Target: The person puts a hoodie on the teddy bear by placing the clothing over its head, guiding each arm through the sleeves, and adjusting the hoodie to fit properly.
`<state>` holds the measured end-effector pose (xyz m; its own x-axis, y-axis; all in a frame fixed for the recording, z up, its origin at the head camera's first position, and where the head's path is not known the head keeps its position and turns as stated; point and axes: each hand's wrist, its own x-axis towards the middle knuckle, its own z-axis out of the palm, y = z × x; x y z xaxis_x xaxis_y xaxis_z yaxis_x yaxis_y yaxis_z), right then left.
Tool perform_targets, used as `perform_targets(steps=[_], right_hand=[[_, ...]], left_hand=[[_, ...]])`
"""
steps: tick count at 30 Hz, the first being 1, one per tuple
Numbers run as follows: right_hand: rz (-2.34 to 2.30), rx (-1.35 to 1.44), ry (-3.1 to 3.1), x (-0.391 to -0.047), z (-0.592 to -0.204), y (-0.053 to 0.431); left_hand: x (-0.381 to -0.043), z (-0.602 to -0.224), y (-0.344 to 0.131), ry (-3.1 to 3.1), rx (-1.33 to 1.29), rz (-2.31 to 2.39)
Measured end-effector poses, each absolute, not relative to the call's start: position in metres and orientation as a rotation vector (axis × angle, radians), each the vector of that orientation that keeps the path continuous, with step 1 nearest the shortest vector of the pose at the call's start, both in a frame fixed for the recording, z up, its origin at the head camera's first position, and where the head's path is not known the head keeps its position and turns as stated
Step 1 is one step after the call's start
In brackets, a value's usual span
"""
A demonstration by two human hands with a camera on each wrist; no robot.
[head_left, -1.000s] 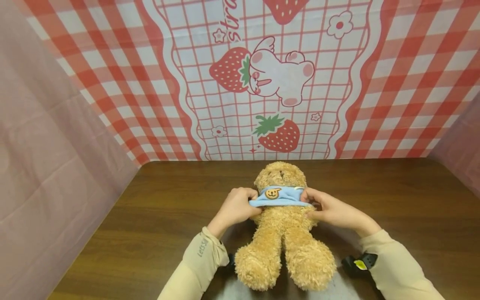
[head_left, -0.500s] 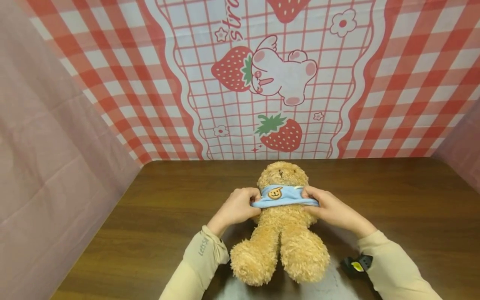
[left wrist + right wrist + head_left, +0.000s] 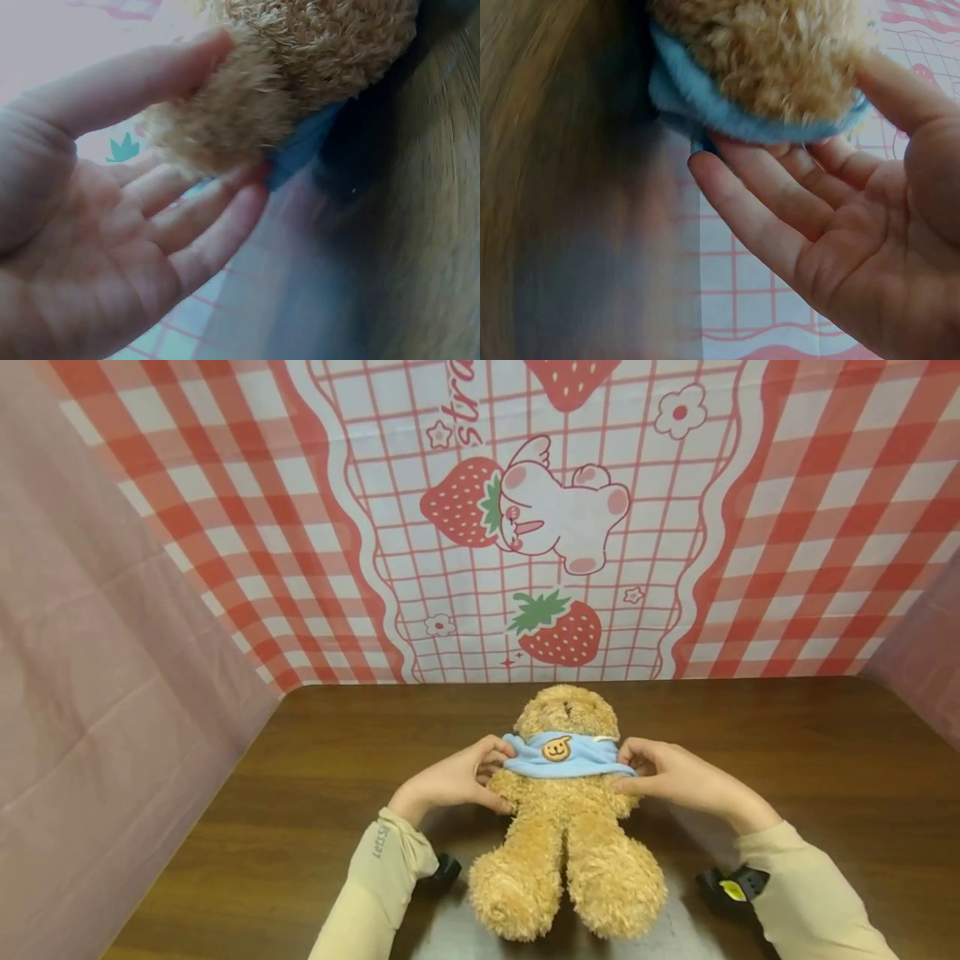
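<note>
A curly golden-brown teddy bear (image 3: 564, 814) lies on its back, feet toward me. Its light blue shirt (image 3: 588, 762), with a bear-face patch, is bunched across the upper chest just below the muzzle. At the bear's side, my left hand (image 3: 456, 778) holds its stubby arm (image 3: 240, 112) between thumb and fingers, fingertips at the shirt's edge. On the other side my right hand (image 3: 686, 783) grips the shirt's lower corner. The right wrist view has the thumb on the fur and the fingers beneath the blue hem (image 3: 757, 129).
The bear rests on a dark brown wooden table (image 3: 337, 793). Behind stands a red-and-white checked cloth (image 3: 300, 568) with strawberry prints, and pink fabric (image 3: 105, 693) hangs at the left. Black straps with wrist cameras (image 3: 731, 889) sit under both forearms.
My left hand has loosened from the shirt hem and moved slightly left and down, thumb now on the bear's arm. The right hand has shifted slightly right. The shirt's left corner sits higher.
</note>
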<state>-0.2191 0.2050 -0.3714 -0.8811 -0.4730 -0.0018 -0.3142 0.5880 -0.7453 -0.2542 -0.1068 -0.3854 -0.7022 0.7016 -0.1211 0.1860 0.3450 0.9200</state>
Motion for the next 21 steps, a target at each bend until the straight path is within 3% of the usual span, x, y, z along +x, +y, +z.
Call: perform_targets(steps=[21], right_hand=[[-1.376,-0.672,2.460,-0.224,-0.390,0.192]], left_hand=[[-0.255,-0.393,-0.091,2.133,0.660,1.687]])
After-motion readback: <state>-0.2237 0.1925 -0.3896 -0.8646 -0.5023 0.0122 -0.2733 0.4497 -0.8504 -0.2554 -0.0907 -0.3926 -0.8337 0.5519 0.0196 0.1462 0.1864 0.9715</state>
